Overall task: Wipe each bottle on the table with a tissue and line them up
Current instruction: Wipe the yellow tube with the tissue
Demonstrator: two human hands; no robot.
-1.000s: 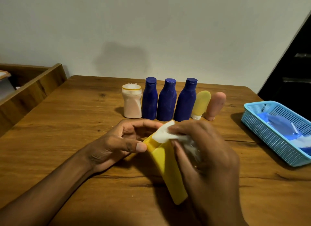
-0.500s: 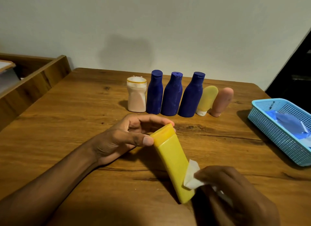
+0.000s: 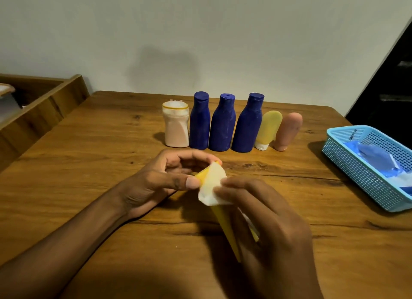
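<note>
A: From the head camera, how far along does the wiping look?

B: Near the end, I'd judge. Six bottles stand in a row at the back of the brown wooden table [image 3: 93, 165]: a squat pale pink bottle with a yellow band [image 3: 175, 126], three dark blue plastic bottles [image 3: 222, 125], then a small pale yellow tube on its white cap [image 3: 268, 129] and a peach tube [image 3: 287, 131], both leaning right. Whether each has been wiped the picture cannot show, but their lined-up placing suggests it.

A: And what's left?

B: The bright yellow flat plastic bottle [image 3: 225, 223], in front of the row, tilted with its top away from the person. It needs finishing and a place in the line, probably at one end.

A: The hands?

B: The left hand [image 3: 160, 182] pinches the bottle's top end between thumb and curled fingers. The right hand [image 3: 267, 223] curls round the body and presses a white folded tissue [image 3: 211, 187] against the upper part.

A: How does the bottle look?

B: Smooth, opaque, no label visible. Off to the right sits a light blue mesh basket [image 3: 356, 165] with blue packets in it.
</note>
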